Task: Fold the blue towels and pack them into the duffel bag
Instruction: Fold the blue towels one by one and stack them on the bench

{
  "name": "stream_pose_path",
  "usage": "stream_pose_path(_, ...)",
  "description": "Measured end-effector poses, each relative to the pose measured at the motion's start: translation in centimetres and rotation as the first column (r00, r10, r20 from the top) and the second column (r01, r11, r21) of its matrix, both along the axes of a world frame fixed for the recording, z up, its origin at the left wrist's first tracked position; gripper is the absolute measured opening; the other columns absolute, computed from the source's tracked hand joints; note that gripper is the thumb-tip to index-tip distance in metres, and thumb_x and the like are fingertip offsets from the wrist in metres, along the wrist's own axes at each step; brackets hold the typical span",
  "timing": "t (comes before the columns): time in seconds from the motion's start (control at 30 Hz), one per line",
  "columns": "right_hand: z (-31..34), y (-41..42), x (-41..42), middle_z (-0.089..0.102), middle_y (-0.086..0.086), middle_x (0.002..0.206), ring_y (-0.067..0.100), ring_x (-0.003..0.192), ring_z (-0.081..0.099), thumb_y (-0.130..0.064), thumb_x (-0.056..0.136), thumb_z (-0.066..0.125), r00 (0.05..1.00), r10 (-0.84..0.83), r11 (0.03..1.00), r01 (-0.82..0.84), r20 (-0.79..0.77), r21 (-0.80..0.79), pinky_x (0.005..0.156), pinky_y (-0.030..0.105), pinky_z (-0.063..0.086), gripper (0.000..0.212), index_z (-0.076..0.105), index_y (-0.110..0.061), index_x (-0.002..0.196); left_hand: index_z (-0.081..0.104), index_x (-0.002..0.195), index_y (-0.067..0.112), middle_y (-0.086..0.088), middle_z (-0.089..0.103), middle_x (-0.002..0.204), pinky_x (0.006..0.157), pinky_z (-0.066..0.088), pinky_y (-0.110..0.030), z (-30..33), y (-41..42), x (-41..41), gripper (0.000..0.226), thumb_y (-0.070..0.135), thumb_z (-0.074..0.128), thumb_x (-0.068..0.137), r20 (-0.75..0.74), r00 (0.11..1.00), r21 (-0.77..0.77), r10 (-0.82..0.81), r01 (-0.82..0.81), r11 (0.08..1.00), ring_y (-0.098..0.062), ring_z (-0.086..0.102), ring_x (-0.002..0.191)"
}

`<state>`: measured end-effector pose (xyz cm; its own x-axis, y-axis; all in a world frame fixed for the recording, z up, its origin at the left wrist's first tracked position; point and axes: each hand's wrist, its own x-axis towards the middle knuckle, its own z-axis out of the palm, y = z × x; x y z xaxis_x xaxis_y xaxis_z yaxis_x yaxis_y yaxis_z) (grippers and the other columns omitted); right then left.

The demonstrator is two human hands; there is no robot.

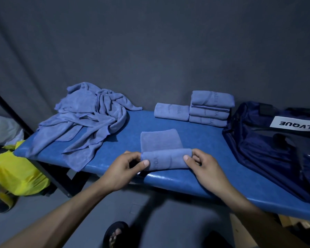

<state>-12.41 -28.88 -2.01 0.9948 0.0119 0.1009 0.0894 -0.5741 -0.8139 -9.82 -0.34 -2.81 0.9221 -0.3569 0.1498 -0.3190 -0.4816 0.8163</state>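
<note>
A blue towel (pixel 164 151) lies near the front edge of the blue padded table (pixel 200 140), its near part rolled or folded over into a thick band. My left hand (pixel 125 167) pinches the band's left end and my right hand (pixel 202 162) pinches its right end. A heap of unfolded blue towels (pixel 86 115) covers the table's far left. Several folded towels (pixel 209 108) stand stacked at the back right, with one more folded towel (pixel 171 111) beside them. The navy duffel bag (pixel 268 140) with a white label lies at the right.
A dark curtain hangs behind the table. A yellow plastic bag (pixel 16 170) sits on the floor at the left, next to a black frame leg (pixel 48 174). My sandalled foot (pixel 115 233) shows below the table edge.
</note>
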Motion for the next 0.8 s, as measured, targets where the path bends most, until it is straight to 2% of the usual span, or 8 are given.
stream_pose_path(0.07,0.1,0.3,0.6,0.033,-0.003,0.060,0.010,0.057,0.031,-0.037,0.100,0.059,0.999,-0.039,0.999,0.040,-0.030,0.004,0.057,0.035,0.027,0.043,0.042,-0.004,0.078,0.059,0.072,0.015,0.008,0.054,0.065,0.069,0.039,-0.029,0.1,-0.3,0.0,0.052,0.064,0.056,0.088,-0.064,0.997,-0.044,0.039,-0.041,0.998,-0.009,0.048,0.070)
stream_pose_path(0.13,0.0,0.6,1.1,0.035,-0.005,0.059,0.011,0.057,0.032,-0.039,0.100,0.058,0.997,-0.072,0.997,0.072,-0.040,-0.006,0.057,0.035,0.028,0.045,0.044,-0.003,0.078,0.055,0.072,0.007,0.003,0.051,0.065,0.066,0.037,-0.034,0.1,-0.7,0.0,0.064,0.069,0.057,0.084,-0.148,0.984,-0.069,0.100,-0.111,0.991,-0.012,0.045,0.065)
stream_pose_path(0.2,-0.1,0.8,1.7,0.037,-0.005,0.058,0.012,0.057,0.034,-0.041,0.100,0.057,0.993,-0.107,0.994,0.106,-0.052,-0.018,0.058,0.035,0.030,0.046,0.046,-0.003,0.078,0.054,0.069,0.011,0.003,0.050,0.062,0.063,0.034,-0.033,0.4,-1.1,-0.1,0.060,0.068,0.059,0.085,-0.221,0.959,-0.054,0.176,-0.192,0.980,-0.012,0.044,0.060)
stream_pose_path(0.33,-0.1,1.5,2.6,0.046,-0.003,0.056,0.016,0.057,0.044,-0.045,0.098,0.056,0.980,-0.177,0.984,0.172,-0.093,-0.055,0.059,0.036,0.040,0.045,0.056,-0.005,0.078,0.051,0.062,0.020,0.005,0.045,0.058,0.059,0.032,-0.030,0.9,-1.9,0.2,0.045,0.046,0.066,0.095,-0.308,0.901,-0.012,0.305,-0.324,0.946,-0.010,0.040,0.054)
stream_pose_path(0.43,-0.2,1.8,3.2,0.063,-0.002,0.060,0.021,0.066,0.062,-0.049,0.095,0.058,0.962,-0.237,0.970,0.229,-0.132,-0.079,0.066,0.038,0.051,0.041,0.063,-0.014,0.075,0.052,0.063,0.019,0.010,0.046,0.053,0.058,0.035,-0.030,0.7,-2.2,0.8,0.041,0.043,0.068,0.093,-0.278,0.881,0.040,0.384,-0.389,0.920,-0.009,0.041,0.050)
stream_pose_path(0.6,-0.1,2.1,3.9,0.064,-0.004,0.061,0.023,0.069,0.064,-0.047,0.094,0.061,0.945,-0.301,0.948,0.281,-0.128,-0.151,0.067,0.036,0.052,0.040,0.064,-0.015,0.071,0.051,0.062,0.017,0.010,0.046,0.050,0.055,0.037,-0.030,0.8,-2.7,1.7,0.043,0.043,0.070,0.091,-0.222,0.864,0.127,0.452,-0.434,0.892,-0.013,0.044,0.051)
stream_pose_path(0.73,0.0,2.3,3.9,0.067,-0.001,0.065,0.024,0.070,0.065,-0.046,0.093,0.061,0.937,-0.319,0.939,0.293,-0.141,-0.182,0.070,0.039,0.056,0.038,0.065,-0.013,0.074,0.057,0.069,0.019,0.009,0.062,0.061,0.066,0.050,-0.033,1.0,-2.9,1.8,0.040,0.055,0.066,0.083,-0.122,0.869,0.264,0.479,-0.437,0.860,-0.019,0.063,0.071)
stream_pose_path(0.8,0.2,2.4,3.9,0.068,-0.003,0.070,0.024,0.075,0.065,-0.045,0.092,0.063,0.933,-0.333,0.935,0.308,-0.136,-0.176,0.073,0.040,0.056,0.031,0.063,-0.017,0.078,0.056,0.076,0.022,0.006,0.065,0.073,0.066,0.047,-0.035,1.1,-3.2,1.7,0.036,0.057,0.064,0.082,-0.033,0.877,0.368,0.479,-0.434,0.822,-0.022,0.062,0.080)
